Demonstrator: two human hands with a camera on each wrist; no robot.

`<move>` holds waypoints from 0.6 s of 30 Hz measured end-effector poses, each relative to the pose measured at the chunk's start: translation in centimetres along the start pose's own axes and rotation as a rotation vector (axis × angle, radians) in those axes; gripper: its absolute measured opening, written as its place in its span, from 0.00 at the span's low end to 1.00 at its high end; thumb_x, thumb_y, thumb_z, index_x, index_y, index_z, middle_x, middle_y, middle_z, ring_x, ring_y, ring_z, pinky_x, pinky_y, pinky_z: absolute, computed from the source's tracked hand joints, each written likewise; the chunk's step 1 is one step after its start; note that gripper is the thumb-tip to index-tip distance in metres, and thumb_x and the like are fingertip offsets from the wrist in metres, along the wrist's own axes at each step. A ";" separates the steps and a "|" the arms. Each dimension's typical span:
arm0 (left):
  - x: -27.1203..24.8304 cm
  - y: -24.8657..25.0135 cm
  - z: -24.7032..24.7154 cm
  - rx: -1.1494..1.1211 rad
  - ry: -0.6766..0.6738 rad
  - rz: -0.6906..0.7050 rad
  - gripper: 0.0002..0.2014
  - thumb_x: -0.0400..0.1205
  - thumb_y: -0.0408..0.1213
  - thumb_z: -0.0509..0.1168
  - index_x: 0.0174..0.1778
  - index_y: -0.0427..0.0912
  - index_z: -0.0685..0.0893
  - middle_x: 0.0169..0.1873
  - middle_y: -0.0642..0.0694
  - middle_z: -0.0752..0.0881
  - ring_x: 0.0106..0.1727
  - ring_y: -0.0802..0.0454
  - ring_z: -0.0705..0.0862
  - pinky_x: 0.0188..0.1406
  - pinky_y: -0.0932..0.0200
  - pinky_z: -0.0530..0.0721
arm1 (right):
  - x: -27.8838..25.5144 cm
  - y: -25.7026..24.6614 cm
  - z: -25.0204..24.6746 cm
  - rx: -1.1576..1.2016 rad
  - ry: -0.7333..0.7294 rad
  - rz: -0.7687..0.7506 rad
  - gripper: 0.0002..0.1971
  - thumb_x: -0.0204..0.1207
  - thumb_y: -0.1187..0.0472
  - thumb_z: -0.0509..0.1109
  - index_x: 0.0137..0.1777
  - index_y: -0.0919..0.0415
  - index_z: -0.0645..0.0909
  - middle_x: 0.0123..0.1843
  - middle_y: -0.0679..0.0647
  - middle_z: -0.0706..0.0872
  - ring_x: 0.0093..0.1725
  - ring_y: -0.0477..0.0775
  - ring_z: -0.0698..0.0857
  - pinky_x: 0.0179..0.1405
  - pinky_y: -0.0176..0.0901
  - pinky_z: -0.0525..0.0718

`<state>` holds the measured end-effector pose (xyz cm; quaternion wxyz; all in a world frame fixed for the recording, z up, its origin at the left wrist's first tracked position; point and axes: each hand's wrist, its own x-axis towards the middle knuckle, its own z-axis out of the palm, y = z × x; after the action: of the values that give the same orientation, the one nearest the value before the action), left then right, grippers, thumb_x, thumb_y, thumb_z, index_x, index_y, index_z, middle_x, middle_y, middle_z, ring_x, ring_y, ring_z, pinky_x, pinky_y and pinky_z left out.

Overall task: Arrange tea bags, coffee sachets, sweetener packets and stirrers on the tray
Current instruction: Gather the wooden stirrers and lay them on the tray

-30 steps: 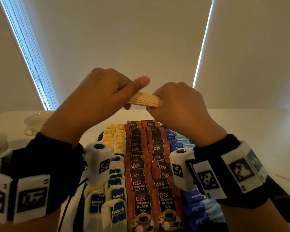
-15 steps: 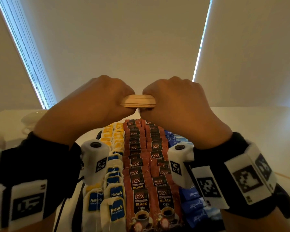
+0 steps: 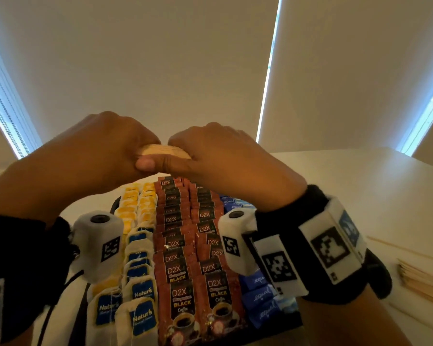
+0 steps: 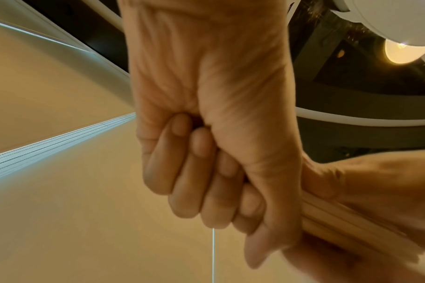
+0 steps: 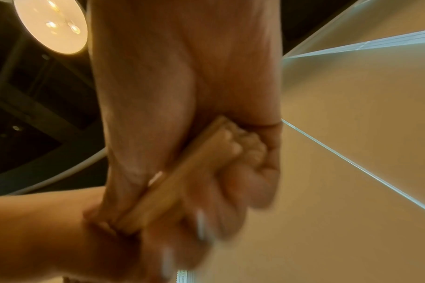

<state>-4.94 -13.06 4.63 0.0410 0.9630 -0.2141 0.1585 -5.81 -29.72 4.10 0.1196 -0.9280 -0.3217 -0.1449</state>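
Head view: one stirrer bundle (image 3: 164, 151), long axis left-right, gripped at its ends by left hand (image 3: 98, 156) and right hand (image 3: 225, 163), both curled tight round it, equally near. Below the hands, tray (image 3: 114, 206): two tea-bag rows, two coffee rows, sweeteners. Spare stirrers (image 3: 423, 278) right of the right hand on the counter (image 3: 373, 183).

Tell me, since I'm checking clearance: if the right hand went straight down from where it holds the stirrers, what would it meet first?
Probably the coffee sachets at the tray's far end: the right hand holds the stirrer bundle above them, shared with the left hand. Depth is unclear.
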 end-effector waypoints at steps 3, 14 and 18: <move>0.0 0.3 0.3 0.026 -0.030 0.034 0.07 0.75 0.42 0.70 0.42 0.43 0.90 0.25 0.52 0.84 0.29 0.52 0.82 0.31 0.61 0.75 | -0.4 -0.7 0.2 0.033 -0.049 0.026 0.25 0.80 0.35 0.49 0.39 0.54 0.75 0.32 0.46 0.77 0.31 0.43 0.76 0.32 0.39 0.72; -0.1 1.6 -0.2 -0.297 -0.010 0.052 0.33 0.59 0.63 0.72 0.60 0.61 0.73 0.42 0.60 0.82 0.42 0.61 0.82 0.37 0.59 0.77 | -3.4 2.2 -3.0 0.034 -0.099 0.218 0.19 0.83 0.44 0.52 0.37 0.54 0.72 0.31 0.47 0.75 0.26 0.42 0.72 0.26 0.24 0.71; -0.4 0.6 -0.2 -0.426 0.090 0.023 0.47 0.53 0.79 0.67 0.67 0.64 0.65 0.50 0.55 0.80 0.51 0.51 0.82 0.49 0.44 0.84 | -6.7 7.7 -3.2 0.102 -0.005 0.620 0.23 0.83 0.42 0.52 0.35 0.56 0.74 0.30 0.50 0.77 0.26 0.46 0.73 0.25 0.34 0.68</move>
<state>-5.57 -13.44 4.72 0.2512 0.9220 -0.2519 0.1530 -6.64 -40.39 3.76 0.2038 -0.9750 -0.0307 -0.0828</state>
